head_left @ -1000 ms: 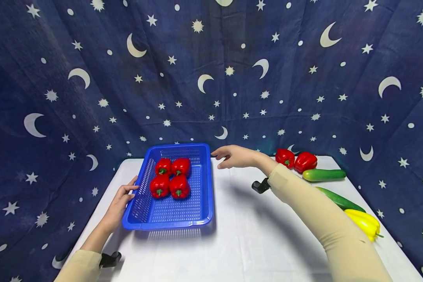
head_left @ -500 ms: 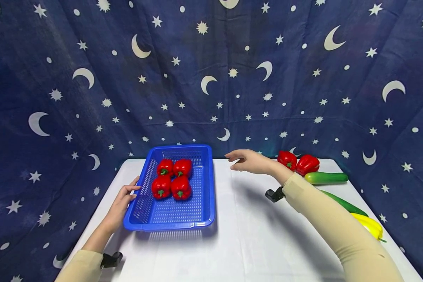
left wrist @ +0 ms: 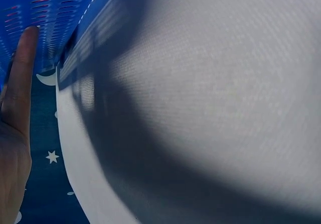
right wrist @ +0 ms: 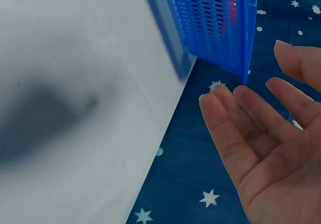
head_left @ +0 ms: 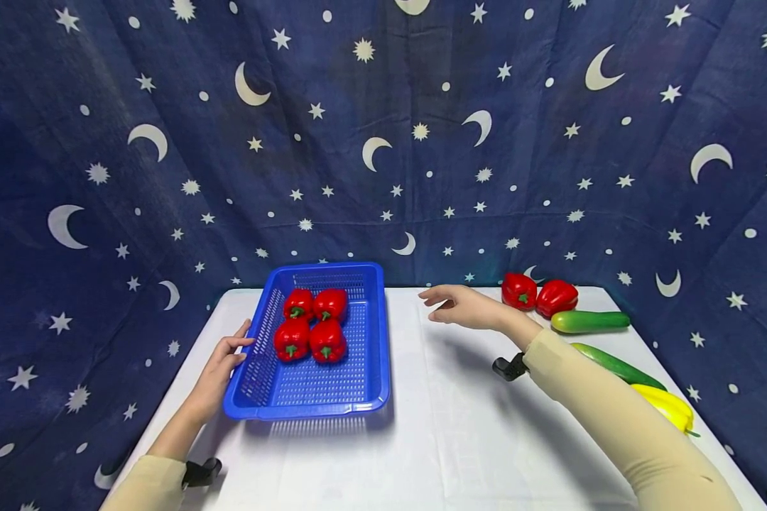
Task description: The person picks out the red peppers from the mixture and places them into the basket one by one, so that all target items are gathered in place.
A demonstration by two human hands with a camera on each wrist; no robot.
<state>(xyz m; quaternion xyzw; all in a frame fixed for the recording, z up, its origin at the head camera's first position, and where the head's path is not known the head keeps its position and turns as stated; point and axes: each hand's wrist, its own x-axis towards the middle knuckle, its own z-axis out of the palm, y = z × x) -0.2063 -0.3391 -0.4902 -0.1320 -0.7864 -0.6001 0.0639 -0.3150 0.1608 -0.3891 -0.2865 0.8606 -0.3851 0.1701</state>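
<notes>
A blue plastic basket (head_left: 371,355) stands on the white table, with several red bell peppers (head_left: 328,341) grouped in its left and middle part. My left hand (head_left: 217,369) touches the basket's left side. In the left wrist view one straight finger (left wrist: 25,58) lies against the slotted wall. To the right of the basket, my right hand (head_left: 463,306) is over the table, apart from everything, its fingers loosely bent and holding nothing. The right wrist view shows its palm and fingers (right wrist: 225,133) with the basket's side wall beyond.
At the table's right lie two red bell peppers (head_left: 556,298), two green cucumber-like vegetables (head_left: 591,322), and a yellow bell pepper (head_left: 667,408) partly behind the right sleeve. A dark blue curtain (head_left: 332,106) with moons and stars hangs behind the table (head_left: 415,454).
My right hand has moved away from the basket's right rim, rightward and slightly toward me. The left hand stays at the basket, and the basket and vegetables keep their places.
</notes>
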